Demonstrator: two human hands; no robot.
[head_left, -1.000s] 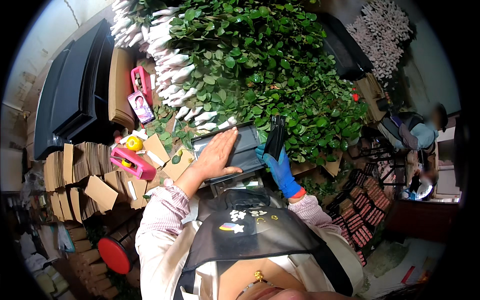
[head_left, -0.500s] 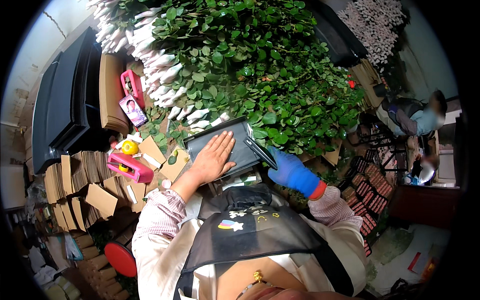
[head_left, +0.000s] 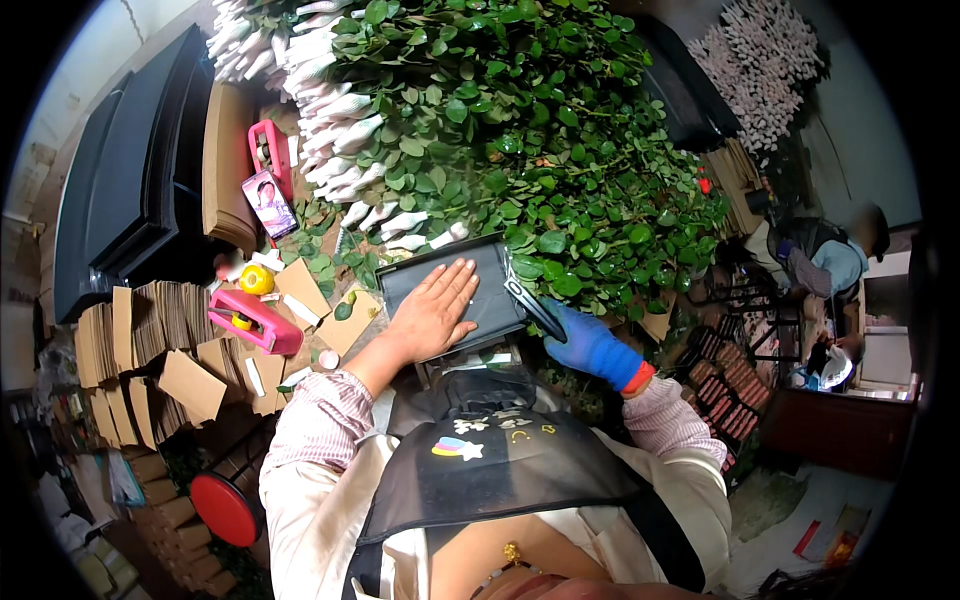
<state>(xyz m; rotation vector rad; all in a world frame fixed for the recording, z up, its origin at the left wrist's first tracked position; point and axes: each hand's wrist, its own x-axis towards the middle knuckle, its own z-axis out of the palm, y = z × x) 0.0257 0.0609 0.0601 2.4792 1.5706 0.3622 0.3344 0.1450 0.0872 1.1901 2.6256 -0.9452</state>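
Bright centre, dim lower left; fisheye bending, black rim.

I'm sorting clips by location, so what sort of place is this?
Probably a flower-packing workroom, judging by the big heap of leafy green stems with white-wrapped ends, the stacked cardboard pieces, and the pink tape dispenser beside them.

The tray [head_left: 403, 283] looks like smooth dark plastic, the blue glove [head_left: 585, 350] like matt cloth. At left, the near pink tape dispenser [head_left: 282, 336] is glossy plastic, the boards [head_left: 192, 386] matt cardboard.
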